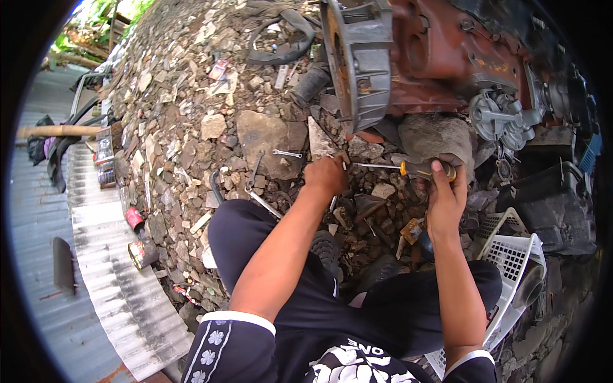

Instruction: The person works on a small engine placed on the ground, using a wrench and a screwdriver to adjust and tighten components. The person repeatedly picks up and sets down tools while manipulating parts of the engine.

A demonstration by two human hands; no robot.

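My right hand (447, 191) is closed on the dark and yellow handle of a screwdriver (382, 166). Its shaft points left, with the tip close to my left hand (326, 177). The left fingers are curled closed, and whatever they hold is mostly hidden; a small brownish bit shows at the fingertips. Just beyond that hand, a small double-ended wrench (287, 153) lies on a flat stone (265, 142). Other wrenches (255, 171) rest among the stones to the left, one partly behind my left forearm.
A reddish-brown engine block (440, 64) with a grey metal housing (373, 64) stands at the far right. By my right knee is a white plastic basket (514, 255). Rubble covers the ground, with a black rubber loop (281, 59) farther off. Corrugated sheets (108, 255) and cans (142, 253) lie left.
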